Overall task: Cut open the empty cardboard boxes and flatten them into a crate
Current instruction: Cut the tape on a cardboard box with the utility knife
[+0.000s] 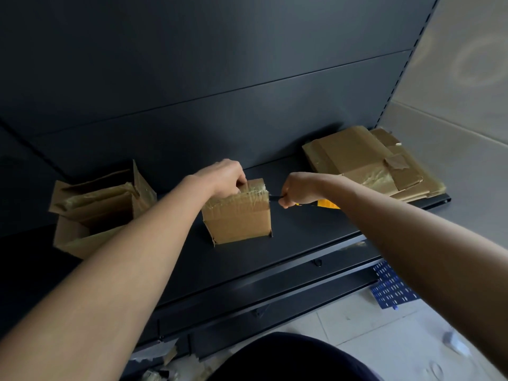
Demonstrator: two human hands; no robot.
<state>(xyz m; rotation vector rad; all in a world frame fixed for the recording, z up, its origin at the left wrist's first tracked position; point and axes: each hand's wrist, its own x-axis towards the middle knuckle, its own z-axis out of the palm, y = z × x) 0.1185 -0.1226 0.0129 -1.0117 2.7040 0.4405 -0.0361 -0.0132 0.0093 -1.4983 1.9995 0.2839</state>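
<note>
The left hand (225, 177) is gripping the top edge of the taped box (239, 218) standing on the shelf (302, 237), while the right hand (298, 189), clamped round a knife (275, 197), is presenting its blade leftward at the box's upper right corner.

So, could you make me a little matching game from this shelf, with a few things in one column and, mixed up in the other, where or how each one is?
Things:
1. small box
2. large box
3. flat cardboard
4. knife

Place or state:
a. lying in a stack at the right end of the shelf
b. gripped in the right hand
c. standing open at the left
d. taped shut, with the left hand holding its top

Pairs: 1-d, 2-c, 3-a, 4-b
</note>
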